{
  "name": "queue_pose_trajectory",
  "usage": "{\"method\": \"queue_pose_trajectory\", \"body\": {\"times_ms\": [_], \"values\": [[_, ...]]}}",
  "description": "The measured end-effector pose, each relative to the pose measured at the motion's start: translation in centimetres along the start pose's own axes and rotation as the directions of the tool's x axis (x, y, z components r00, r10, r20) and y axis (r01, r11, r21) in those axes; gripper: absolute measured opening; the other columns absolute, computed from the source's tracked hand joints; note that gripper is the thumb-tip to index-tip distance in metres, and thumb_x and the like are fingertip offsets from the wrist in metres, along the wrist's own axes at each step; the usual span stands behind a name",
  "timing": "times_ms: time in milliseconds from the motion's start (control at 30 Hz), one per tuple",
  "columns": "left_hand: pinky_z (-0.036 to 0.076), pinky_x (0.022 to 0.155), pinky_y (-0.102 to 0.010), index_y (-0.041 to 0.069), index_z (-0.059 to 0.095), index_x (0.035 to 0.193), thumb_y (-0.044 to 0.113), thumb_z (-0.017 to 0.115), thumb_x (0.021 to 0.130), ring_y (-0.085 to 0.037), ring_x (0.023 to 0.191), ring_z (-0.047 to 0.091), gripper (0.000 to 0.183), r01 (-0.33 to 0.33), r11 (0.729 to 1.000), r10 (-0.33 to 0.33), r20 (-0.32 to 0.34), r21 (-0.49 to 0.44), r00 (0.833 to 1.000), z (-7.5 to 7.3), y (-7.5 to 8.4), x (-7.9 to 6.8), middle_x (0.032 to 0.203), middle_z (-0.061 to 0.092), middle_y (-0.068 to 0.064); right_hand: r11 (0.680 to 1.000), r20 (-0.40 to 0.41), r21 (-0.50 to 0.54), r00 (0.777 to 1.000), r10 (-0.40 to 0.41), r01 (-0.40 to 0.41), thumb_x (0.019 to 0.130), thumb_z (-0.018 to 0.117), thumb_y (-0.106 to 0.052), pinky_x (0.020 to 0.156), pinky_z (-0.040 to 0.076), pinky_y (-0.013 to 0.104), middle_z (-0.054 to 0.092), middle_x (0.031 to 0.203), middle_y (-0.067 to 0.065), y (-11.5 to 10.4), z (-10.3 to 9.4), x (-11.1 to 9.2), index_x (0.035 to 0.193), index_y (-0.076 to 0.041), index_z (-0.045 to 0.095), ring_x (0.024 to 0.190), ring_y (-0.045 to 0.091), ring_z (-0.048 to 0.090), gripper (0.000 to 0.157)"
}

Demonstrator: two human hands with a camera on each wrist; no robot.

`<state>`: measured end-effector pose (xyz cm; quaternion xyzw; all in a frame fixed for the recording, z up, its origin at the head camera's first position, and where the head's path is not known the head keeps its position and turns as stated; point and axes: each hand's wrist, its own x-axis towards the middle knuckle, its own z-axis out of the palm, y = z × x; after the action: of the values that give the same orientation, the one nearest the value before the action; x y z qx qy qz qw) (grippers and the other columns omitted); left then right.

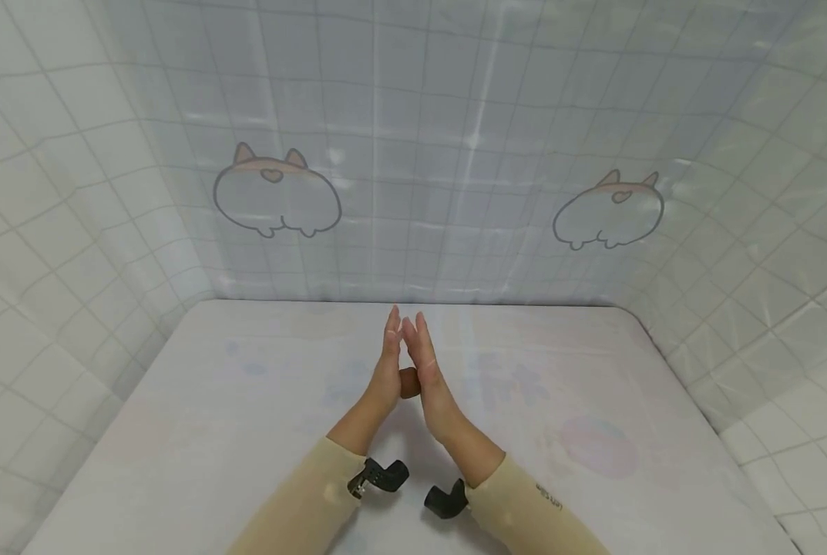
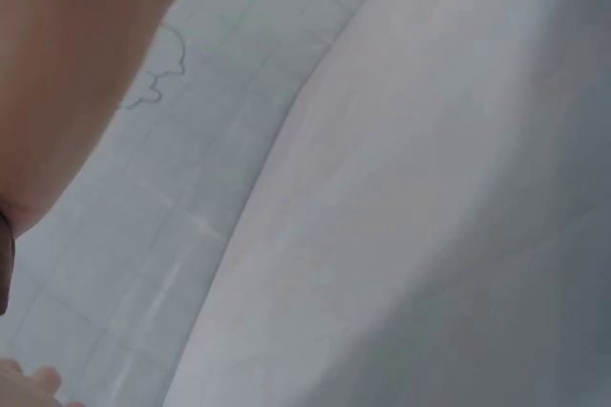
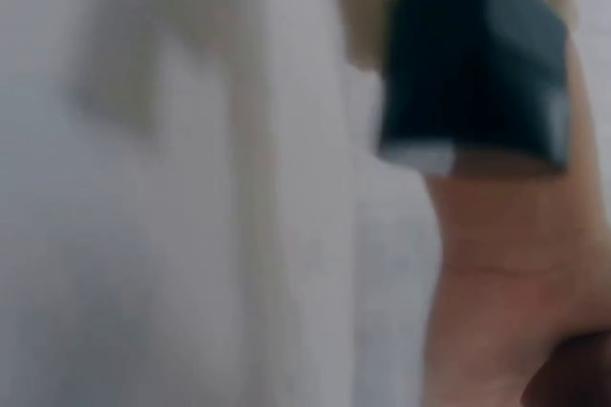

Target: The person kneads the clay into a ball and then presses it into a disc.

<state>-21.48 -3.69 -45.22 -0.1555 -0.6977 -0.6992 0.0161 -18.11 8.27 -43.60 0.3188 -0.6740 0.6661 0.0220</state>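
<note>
A small brown lump [image 1: 409, 383], perhaps clay, is held between my two palms above the table. My left hand [image 1: 384, 374] presses it from the left, with fingers straight and pointing away. From the other side my right hand [image 1: 435, 393] presses it, its fingers also straight; the fingertips of both hands lean close together at the top. In the left wrist view only a sliver of the brown lump [image 2: 5, 268] shows at the left edge. The right wrist view shows part of the brown lump [image 3: 580, 378] beside a palm at lower right.
A white table [image 1: 247, 432] with faint pastel prints lies under the hands. Tiled-pattern sheeting [image 1: 441, 154] with corgi drawings rises behind it and on both sides. Black wrist cameras [image 1: 448, 499] stick out from the beige sleeves [image 1: 309, 493].
</note>
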Motion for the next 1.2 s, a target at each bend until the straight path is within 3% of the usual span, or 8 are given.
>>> {"method": "queue_pose_trajectory", "body": {"times_ms": [133, 367, 733, 833, 1033, 1100, 1133, 1200], "values": [[0.010, 0.114, -0.068, 0.026, -0.006, 0.162, 0.074, 0.006, 0.097, -0.031, 0.152, 0.012, 0.081, 0.023, 1.000, -0.022, 0.073, -0.003, 0.997, 1.0, 0.2, -0.4, 0.168, 0.002, -0.006, 1.000, -0.071, -0.027, 0.997, -0.006, 0.004, 0.095, 0.009, -0.078, 0.115, 0.003, 0.066, 0.010, 0.167, -0.002, -0.5, -0.6, 0.6, 0.161, -0.029, -0.009, 0.153, 0.022, 0.009, 0.084], [0.028, 0.108, -0.067, 0.027, -0.008, 0.161, 0.073, 0.002, 0.096, -0.038, 0.151, 0.011, 0.081, -0.022, 0.998, 0.014, 0.151, 0.052, 0.988, 1.9, 0.2, -0.9, 0.168, -0.003, -0.005, 0.997, -0.176, -0.063, 0.984, 0.030, -0.042, 0.092, 0.011, -0.081, 0.115, 0.004, 0.066, 0.007, 0.167, -0.005, -0.1, -1.2, 1.8, 0.160, -0.033, -0.009, 0.153, 0.017, 0.007, 0.086], [0.010, 0.116, -0.065, 0.015, -0.004, 0.162, 0.069, 0.007, 0.100, -0.042, 0.150, 0.011, 0.083, -0.103, 0.987, 0.131, 0.242, -0.127, 0.961, 1.9, 0.5, -1.2, 0.167, 0.001, -0.014, 0.973, -0.260, -0.178, 0.960, 0.100, -0.149, 0.090, 0.015, -0.084, 0.114, 0.012, 0.067, 0.005, 0.168, -0.004, 1.4, -2.6, 3.1, 0.161, -0.034, -0.005, 0.152, 0.025, 0.011, 0.089], [0.009, 0.116, -0.066, 0.012, -0.005, 0.161, 0.073, 0.008, 0.097, -0.041, 0.151, 0.010, 0.089, -0.122, 0.981, 0.158, 0.258, -0.149, 0.953, 1.8, 0.7, -1.2, 0.167, 0.000, -0.015, 0.969, -0.257, -0.189, 0.960, 0.109, -0.160, 0.089, 0.015, -0.084, 0.114, 0.011, 0.067, 0.002, 0.168, -0.001, 2.0, -2.9, 3.2, 0.162, -0.028, -0.004, 0.152, 0.027, 0.010, 0.093], [0.003, 0.117, -0.063, 0.013, -0.007, 0.161, 0.075, 0.006, 0.096, -0.034, 0.152, 0.006, 0.091, -0.163, 0.976, 0.193, 0.228, -0.145, 0.954, 1.8, 0.8, -1.4, 0.167, 0.000, -0.013, 0.966, -0.203, -0.157, 0.964, 0.172, -0.205, 0.088, 0.014, -0.086, 0.113, 0.007, 0.069, -0.005, 0.167, -0.005, 3.0, -3.0, 3.0, 0.161, -0.032, -0.006, 0.152, 0.025, 0.003, 0.093], [0.001, 0.117, -0.062, 0.014, -0.009, 0.161, 0.074, 0.007, 0.096, -0.034, 0.152, 0.004, 0.089, -0.176, 0.973, 0.206, 0.215, -0.151, 0.955, 1.8, 0.9, -1.4, 0.167, 0.000, -0.012, 0.965, -0.186, -0.141, 0.963, 0.194, -0.221, 0.088, 0.016, -0.086, 0.113, 0.012, 0.068, -0.003, 0.166, -0.004, 3.3, -3.0, 2.8, 0.160, -0.036, -0.006, 0.150, 0.026, 0.012, 0.091], [0.001, 0.117, -0.062, 0.015, -0.009, 0.161, 0.075, 0.008, 0.097, -0.034, 0.152, 0.003, 0.089, -0.182, 0.971, 0.213, 0.208, -0.157, 0.955, 1.8, 0.8, -1.4, 0.167, -0.001, -0.012, 0.963, -0.176, -0.136, 0.962, 0.207, -0.232, 0.088, 0.015, -0.086, 0.110, 0.024, 0.064, 0.016, 0.164, 0.005, 3.4, -3.0, 2.7, 0.160, -0.035, -0.006, 0.142, 0.028, 0.032, 0.090], [0.001, 0.118, -0.061, 0.015, -0.009, 0.161, 0.075, 0.009, 0.097, -0.035, 0.152, 0.003, 0.089, -0.195, 0.966, 0.226, 0.188, -0.170, 0.956, 1.8, 0.8, -1.4, 0.167, -0.001, -0.012, 0.963, -0.162, -0.120, 0.962, 0.222, -0.242, 0.090, 0.016, -0.084, 0.104, 0.032, 0.062, 0.018, 0.163, 0.005, 3.6, -2.9, 2.4, 0.160, -0.035, -0.006, 0.130, 0.027, 0.042, 0.089]]}}
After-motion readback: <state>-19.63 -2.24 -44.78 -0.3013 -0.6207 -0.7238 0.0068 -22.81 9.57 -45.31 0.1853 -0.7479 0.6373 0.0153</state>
